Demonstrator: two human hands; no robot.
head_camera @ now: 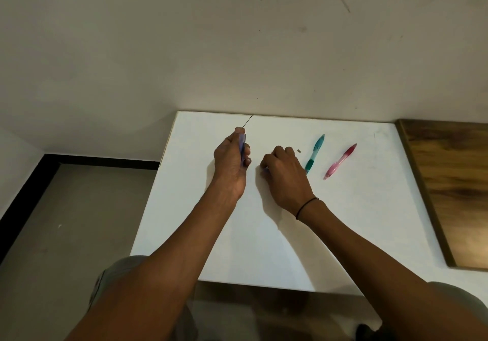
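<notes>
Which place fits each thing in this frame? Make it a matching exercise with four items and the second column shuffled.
Things
1. purple plastic mechanical pencil
2. teal plastic mechanical pencil
3. pink plastic mechanical pencil
4. brown wooden board

Places
A. farthest right in view, past all the pencils
B. lying on the white table, just right of the right hand
C. held in the left hand
D. lying on the table, rightmost of the pencils

Pairs: 1-C, 2-B, 3-D, 4-A

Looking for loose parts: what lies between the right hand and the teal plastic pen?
In the head view, one tiny dark grey piece lies on the white table between the right hand and the teal plastic pen.
</notes>
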